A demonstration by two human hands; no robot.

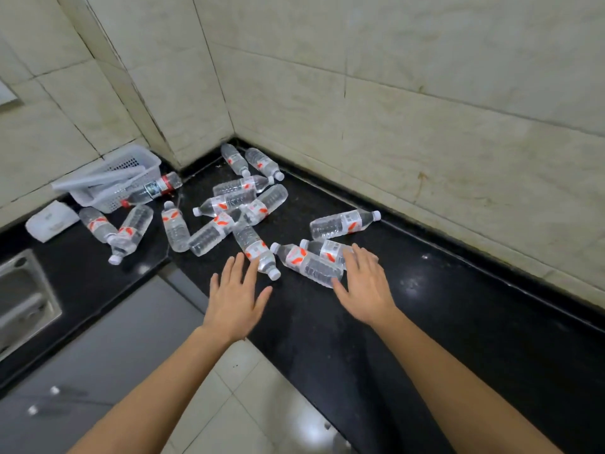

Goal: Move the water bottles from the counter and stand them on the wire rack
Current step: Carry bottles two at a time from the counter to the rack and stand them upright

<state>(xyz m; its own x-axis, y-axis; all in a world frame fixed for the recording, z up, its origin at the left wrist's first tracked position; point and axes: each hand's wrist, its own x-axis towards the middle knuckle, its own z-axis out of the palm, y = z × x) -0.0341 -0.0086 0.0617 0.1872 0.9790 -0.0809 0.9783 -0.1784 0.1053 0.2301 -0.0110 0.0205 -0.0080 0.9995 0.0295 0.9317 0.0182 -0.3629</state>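
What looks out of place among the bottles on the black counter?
One bottle differs: it has a red cap and a dark label, and it lies propped against the white basket, not flat on the counter. The other bottles have white caps and lie scattered on their sides; none stands upright.

About a dozen clear plastic water bottles (pixel 229 204) with white caps and red-and-white labels lie on their sides, scattered across a black counter (pixel 425 306) in its tiled corner. Several overlap in a loose central pile. One red-capped bottle (pixel 152 190) lies apart at the left.
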